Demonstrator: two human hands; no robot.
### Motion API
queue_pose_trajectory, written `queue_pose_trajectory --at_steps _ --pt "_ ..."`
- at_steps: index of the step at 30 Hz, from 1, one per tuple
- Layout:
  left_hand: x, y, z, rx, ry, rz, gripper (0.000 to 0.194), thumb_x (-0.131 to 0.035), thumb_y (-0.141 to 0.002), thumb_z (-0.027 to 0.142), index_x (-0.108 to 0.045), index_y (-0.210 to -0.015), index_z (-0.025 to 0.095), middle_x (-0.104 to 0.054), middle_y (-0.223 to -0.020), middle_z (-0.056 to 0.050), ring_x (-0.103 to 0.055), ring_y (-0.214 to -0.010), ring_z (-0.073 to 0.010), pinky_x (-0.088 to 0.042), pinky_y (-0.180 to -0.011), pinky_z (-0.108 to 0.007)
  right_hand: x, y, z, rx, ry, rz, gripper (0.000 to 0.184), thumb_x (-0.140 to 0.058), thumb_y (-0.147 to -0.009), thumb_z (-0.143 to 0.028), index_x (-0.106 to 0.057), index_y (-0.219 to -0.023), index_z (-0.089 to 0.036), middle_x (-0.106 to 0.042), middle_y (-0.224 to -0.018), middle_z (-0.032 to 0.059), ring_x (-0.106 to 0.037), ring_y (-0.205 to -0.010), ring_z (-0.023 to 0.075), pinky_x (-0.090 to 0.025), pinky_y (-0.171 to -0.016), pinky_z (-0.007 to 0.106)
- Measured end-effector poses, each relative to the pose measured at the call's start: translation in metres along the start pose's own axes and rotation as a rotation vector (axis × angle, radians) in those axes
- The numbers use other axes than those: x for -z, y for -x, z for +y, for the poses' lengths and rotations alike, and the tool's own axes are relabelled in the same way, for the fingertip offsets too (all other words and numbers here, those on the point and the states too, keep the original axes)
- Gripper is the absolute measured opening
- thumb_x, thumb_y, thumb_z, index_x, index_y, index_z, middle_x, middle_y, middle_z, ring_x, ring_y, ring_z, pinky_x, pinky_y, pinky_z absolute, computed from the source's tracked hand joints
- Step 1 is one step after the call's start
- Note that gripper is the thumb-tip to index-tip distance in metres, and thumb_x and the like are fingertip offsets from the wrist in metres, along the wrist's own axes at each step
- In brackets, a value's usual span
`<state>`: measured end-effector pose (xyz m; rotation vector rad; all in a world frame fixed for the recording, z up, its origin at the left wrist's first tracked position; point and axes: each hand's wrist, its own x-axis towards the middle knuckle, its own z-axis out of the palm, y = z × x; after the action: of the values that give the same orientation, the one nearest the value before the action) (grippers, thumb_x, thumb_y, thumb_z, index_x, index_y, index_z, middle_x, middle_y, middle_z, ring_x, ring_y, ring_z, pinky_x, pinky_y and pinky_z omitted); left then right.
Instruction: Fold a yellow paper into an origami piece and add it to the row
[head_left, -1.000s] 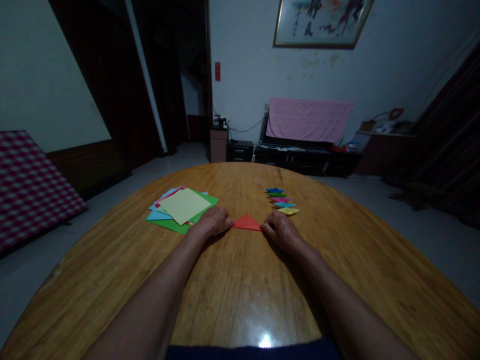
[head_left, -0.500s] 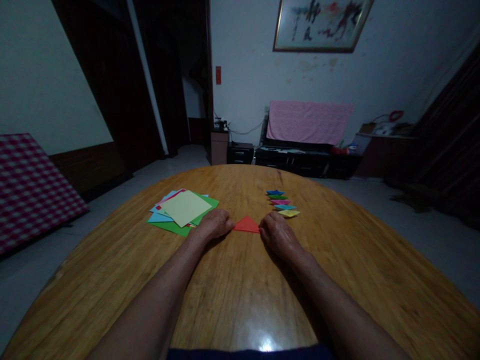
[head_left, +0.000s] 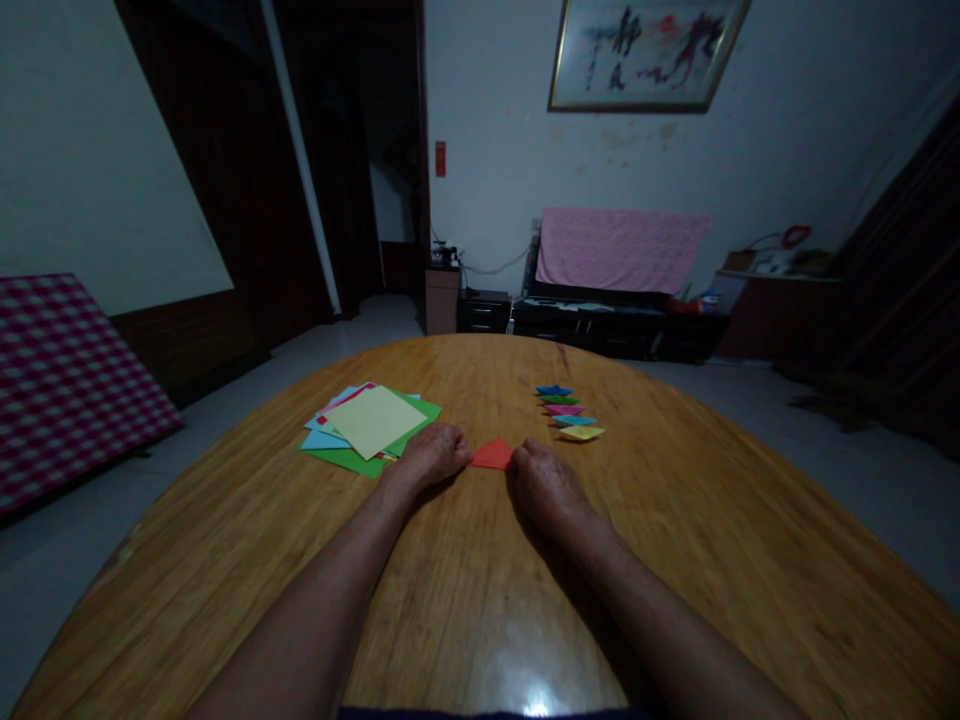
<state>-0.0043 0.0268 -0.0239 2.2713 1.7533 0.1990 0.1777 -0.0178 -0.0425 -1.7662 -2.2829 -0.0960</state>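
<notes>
A small red paper triangle [head_left: 491, 455] lies on the wooden table between my hands. My left hand [head_left: 426, 455] has its fingertips at the triangle's left corner, and my right hand [head_left: 544, 488] covers its right end. Both hands look curled in on the paper, though the fingers hide how firmly. To the left of my left hand lies a stack of coloured paper sheets [head_left: 367, 430], with pale yellow on top and green underneath. Several small folded paper pieces [head_left: 568, 410] form a short column beyond my right hand.
The oval wooden table [head_left: 637, 560] extends around my forearms. A red-checked board [head_left: 75, 390] leans at the left. Beyond the table stand a low black cabinet [head_left: 600, 335] under a pink cloth [head_left: 621, 250], and a doorway on the left.
My hands have moved closer together, and less of the red triangle shows between them. The whole scene sits slightly lower in the view.
</notes>
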Motion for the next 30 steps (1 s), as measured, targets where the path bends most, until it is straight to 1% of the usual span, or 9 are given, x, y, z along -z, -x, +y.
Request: queue_pose_trajectory --at_steps 3,6,11,15,18,22,30 --pt "0.000 0.000 -0.001 -0.008 0.009 0.006 0.024 -0.050 -0.079 0.035 -0.066 -0.083 0.018 -0.069 -0.081 -0.007 -0.060 -0.072 -0.0166 -0.037 -0.059 -0.024 0.005 0.005 -0.006 -0.009 0.034 -0.048 0.027 -0.037 -0.089 -0.015 -0.064 -0.088 -0.014 -0.061 -0.093 0.0137 -0.055 -0.075 0.0198 -0.036 -0.063 0.030" --pt "-0.001 0.001 -0.002 -0.020 0.021 0.027 0.024 -0.050 -0.078 0.034 -0.066 -0.083 0.017 -0.069 -0.082 -0.007 -0.060 -0.072 -0.0172 -0.037 -0.058 -0.025 0.009 0.012 -0.013 0.009 0.036 -0.099 0.027 -0.036 -0.090 -0.017 -0.061 -0.097 -0.014 -0.059 -0.095 0.0144 -0.054 -0.077 0.0206 -0.037 -0.064 0.031" --pt "-0.001 0.002 -0.001 -0.018 0.031 0.034 0.024 -0.050 -0.079 0.034 -0.067 -0.085 0.017 -0.070 -0.086 -0.008 -0.061 -0.076 -0.0179 -0.040 -0.062 -0.025 0.011 0.023 -0.021 0.055 0.024 -0.110 0.026 -0.041 -0.090 -0.023 -0.058 -0.108 -0.016 -0.056 -0.104 0.0148 -0.052 -0.090 0.0228 -0.039 -0.077 0.033" --pt "0.000 0.003 0.000 -0.007 0.032 0.018 0.024 -0.051 -0.079 0.034 -0.067 -0.085 0.017 -0.070 -0.084 -0.008 -0.062 -0.076 -0.0184 -0.040 -0.063 -0.025 0.011 0.029 -0.023 0.085 0.021 -0.097 0.032 -0.043 -0.090 -0.028 -0.055 -0.117 -0.018 -0.055 -0.110 0.0148 -0.049 -0.097 0.0247 -0.038 -0.084 0.037" --pt "0.001 0.003 0.000 -0.004 0.042 0.027 0.024 -0.051 -0.079 0.034 -0.067 -0.085 0.017 -0.070 -0.083 -0.008 -0.061 -0.075 -0.0181 -0.040 -0.063 -0.025 0.010 0.029 -0.022 0.101 0.018 -0.088 0.035 -0.041 -0.091 -0.030 -0.055 -0.120 -0.018 -0.055 -0.110 0.0149 -0.048 -0.100 0.0255 -0.036 -0.087 0.038" --pt "0.000 0.003 -0.003 -0.032 0.051 0.026 0.024 -0.050 -0.079 0.032 -0.068 -0.081 0.017 -0.069 -0.080 -0.008 -0.060 -0.073 -0.0171 -0.039 -0.062 -0.025 0.010 0.029 -0.021 0.085 0.022 -0.088 0.038 -0.041 -0.091 -0.032 -0.053 -0.124 -0.018 -0.054 -0.112 0.0154 -0.048 -0.099 0.0260 -0.036 -0.087 0.038" --pt "-0.003 -0.001 -0.014 -0.062 0.175 0.054 0.021 -0.050 -0.074 0.023 -0.069 -0.081 0.016 -0.069 -0.075 -0.005 -0.059 -0.068 -0.0149 -0.038 -0.059 -0.023 0.010 0.029 -0.019 0.108 0.012 -0.075 0.037 -0.040 -0.091 -0.032 -0.055 -0.121 -0.017 -0.053 -0.112 0.0150 -0.048 -0.098 0.0250 -0.036 -0.088 0.037"
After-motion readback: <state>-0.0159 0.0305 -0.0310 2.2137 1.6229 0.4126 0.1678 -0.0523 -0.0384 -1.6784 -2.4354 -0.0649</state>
